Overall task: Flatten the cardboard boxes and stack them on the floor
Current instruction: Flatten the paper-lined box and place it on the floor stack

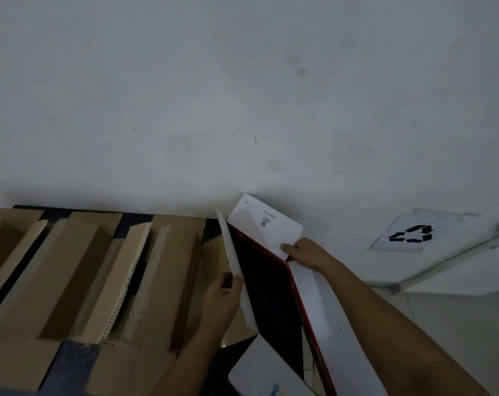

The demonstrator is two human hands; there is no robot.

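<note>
Several brown boxes (79, 278) wait open at my left; I'm collapsing the white box (268, 281) against the wall. My right hand (302, 251) pinches its far flap, my left hand (222, 298) grips the near flap. Next, press its sides together.

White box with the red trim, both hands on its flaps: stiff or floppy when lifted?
The white box is probably fairly stiff: its flaps stay flat where the left hand and right hand pinch them. Likely light, since it looks empty. Open, it may skew or fold at the creases.
</note>
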